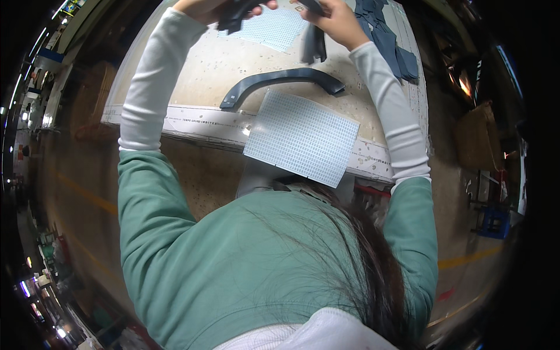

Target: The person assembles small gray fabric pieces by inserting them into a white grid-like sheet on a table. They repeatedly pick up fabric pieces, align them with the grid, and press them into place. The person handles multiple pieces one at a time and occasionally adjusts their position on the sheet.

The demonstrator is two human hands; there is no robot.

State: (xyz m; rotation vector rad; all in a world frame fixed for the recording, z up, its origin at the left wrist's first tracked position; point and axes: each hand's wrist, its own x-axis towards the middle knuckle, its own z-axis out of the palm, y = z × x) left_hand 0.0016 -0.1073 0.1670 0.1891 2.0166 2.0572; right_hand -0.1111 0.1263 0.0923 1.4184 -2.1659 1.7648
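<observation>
At the top edge of the head view, my left hand (201, 9) is closed on a dark curved strip (234, 16), its fingertips showing past the strip. Across from it, my right hand (341, 24) grips dark strip material too, and a dark end (314, 46) hangs down below those fingers, slightly blurred. The picture's edge cuts off the top, so I cannot tell whether both hands hold one strip or two. Between my forearms, an arched dark grey strip (280, 76) lies on the table with a small pale label near its left end.
A sheet of small printed labels (303, 137) overhangs the near edge of the table (192, 70). Another label sheet (271, 29) lies farther off, beneath my hands. Several dark strips (388, 44) are heaped along the table's right side. A blue stool (494, 221) stands at right.
</observation>
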